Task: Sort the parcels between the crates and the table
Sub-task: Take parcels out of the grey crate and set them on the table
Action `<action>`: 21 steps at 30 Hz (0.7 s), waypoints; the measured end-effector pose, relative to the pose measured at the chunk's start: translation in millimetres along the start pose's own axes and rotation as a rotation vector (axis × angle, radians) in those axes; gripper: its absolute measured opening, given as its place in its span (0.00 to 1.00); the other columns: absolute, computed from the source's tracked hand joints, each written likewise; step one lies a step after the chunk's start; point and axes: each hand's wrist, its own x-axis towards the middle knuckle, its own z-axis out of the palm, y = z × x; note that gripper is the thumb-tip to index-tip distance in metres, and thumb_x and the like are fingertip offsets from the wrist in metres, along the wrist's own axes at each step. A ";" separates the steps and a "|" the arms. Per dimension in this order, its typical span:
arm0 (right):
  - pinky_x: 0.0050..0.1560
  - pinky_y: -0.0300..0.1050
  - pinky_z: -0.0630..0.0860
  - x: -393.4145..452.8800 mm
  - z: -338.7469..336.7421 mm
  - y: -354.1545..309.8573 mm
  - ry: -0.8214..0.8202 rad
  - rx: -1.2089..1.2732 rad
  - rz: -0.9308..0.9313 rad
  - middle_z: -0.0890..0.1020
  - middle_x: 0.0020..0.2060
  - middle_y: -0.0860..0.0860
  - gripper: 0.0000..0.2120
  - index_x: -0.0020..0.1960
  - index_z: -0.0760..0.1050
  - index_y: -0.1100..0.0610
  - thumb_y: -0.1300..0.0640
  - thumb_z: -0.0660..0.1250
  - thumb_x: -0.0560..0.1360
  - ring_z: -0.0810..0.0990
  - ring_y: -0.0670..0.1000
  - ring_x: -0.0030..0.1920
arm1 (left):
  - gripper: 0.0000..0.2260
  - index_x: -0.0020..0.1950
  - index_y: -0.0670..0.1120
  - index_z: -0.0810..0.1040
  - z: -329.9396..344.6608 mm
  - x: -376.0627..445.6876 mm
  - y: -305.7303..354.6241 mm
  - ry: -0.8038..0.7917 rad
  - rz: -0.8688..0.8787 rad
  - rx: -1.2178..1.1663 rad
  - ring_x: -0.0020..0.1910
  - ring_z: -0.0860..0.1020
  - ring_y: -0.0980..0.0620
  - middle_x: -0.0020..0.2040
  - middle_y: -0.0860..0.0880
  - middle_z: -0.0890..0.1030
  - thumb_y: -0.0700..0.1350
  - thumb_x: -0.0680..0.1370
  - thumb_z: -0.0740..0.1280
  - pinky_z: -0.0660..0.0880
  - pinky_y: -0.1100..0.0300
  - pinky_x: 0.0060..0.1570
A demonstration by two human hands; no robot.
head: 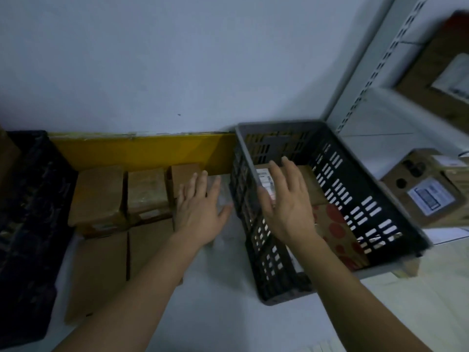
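Note:
Several brown cardboard parcels (97, 194) lie side by side on the white table (215, 313), between a black crate (28, 224) at the left and a grey slotted crate (355, 199) at the right. My left hand (200, 212) hovers with spread fingers over the rightmost table parcel (182, 174) and holds nothing. My right hand (286, 201) reaches into the grey crate, fingers straight, above a labelled brown parcel (264, 179). A box with red dots (337, 229) lies beside it in that crate.
A yellow band (142, 151) runs along the wall behind the table. Right of the grey crate, a white shelving unit (380, 118) holds more cardboard boxes (426, 191), one carrying a white label. The black crate's contents are too dark to make out.

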 end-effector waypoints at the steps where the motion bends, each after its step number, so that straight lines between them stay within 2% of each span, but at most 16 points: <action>1: 0.82 0.63 0.63 0.9 -1.9 23.9 -0.025 -0.036 0.012 0.68 0.81 0.63 0.28 0.81 0.69 0.60 0.45 0.61 0.87 0.65 0.66 0.81 | 0.36 0.88 0.56 0.47 -0.7 3.6 11.8 0.006 0.007 -0.006 0.87 0.43 0.44 0.88 0.47 0.45 0.70 0.84 0.48 0.44 0.40 0.84; 4: 0.81 0.65 0.65 0.4 2.3 92.3 -0.281 -0.162 0.023 0.70 0.80 0.61 0.33 0.82 0.67 0.58 0.38 0.62 0.85 0.67 0.65 0.80 | 0.36 0.88 0.56 0.46 1.6 12.4 46.8 0.000 0.018 -0.021 0.86 0.42 0.45 0.88 0.47 0.44 0.71 0.84 0.48 0.44 0.40 0.84; 8: 0.79 0.60 0.66 2.4 16.6 141.2 -0.802 -0.223 -0.046 0.60 0.85 0.55 0.48 0.88 0.51 0.49 0.31 0.69 0.78 0.61 0.61 0.83 | 0.37 0.88 0.57 0.46 11.4 22.8 88.1 -0.023 0.007 -0.061 0.86 0.40 0.46 0.88 0.49 0.42 0.71 0.83 0.52 0.46 0.39 0.84; 10: 0.78 0.60 0.69 4.4 32.2 157.0 -0.948 -0.233 -0.127 0.59 0.85 0.55 0.52 0.88 0.49 0.50 0.31 0.72 0.76 0.60 0.61 0.83 | 0.38 0.88 0.57 0.47 16.8 25.6 106.3 -0.030 -0.004 -0.050 0.86 0.40 0.46 0.88 0.48 0.42 0.71 0.83 0.53 0.46 0.39 0.84; 15: 0.80 0.62 0.65 14.5 74.7 180.9 -1.127 -0.332 -0.364 0.57 0.86 0.57 0.61 0.88 0.47 0.51 0.30 0.78 0.69 0.60 0.63 0.83 | 0.37 0.88 0.55 0.50 20.0 24.8 125.4 -0.058 -0.104 -0.023 0.86 0.40 0.46 0.88 0.48 0.43 0.67 0.84 0.58 0.43 0.44 0.84; 19: 0.72 0.59 0.74 9.1 95.9 183.4 -1.192 -0.390 -0.492 0.70 0.78 0.58 0.53 0.84 0.58 0.53 0.36 0.81 0.69 0.74 0.61 0.73 | 0.36 0.88 0.54 0.51 14.3 16.3 125.7 -0.046 -0.133 0.022 0.86 0.42 0.45 0.88 0.46 0.45 0.65 0.84 0.60 0.46 0.44 0.84; 21: 0.72 0.61 0.74 0.7 102.3 182.0 -1.192 -0.427 -0.507 0.71 0.76 0.58 0.53 0.84 0.56 0.54 0.37 0.80 0.70 0.75 0.61 0.71 | 0.35 0.88 0.54 0.51 12.0 16.0 130.8 -0.052 -0.138 0.050 0.86 0.42 0.45 0.88 0.47 0.45 0.65 0.85 0.59 0.46 0.44 0.83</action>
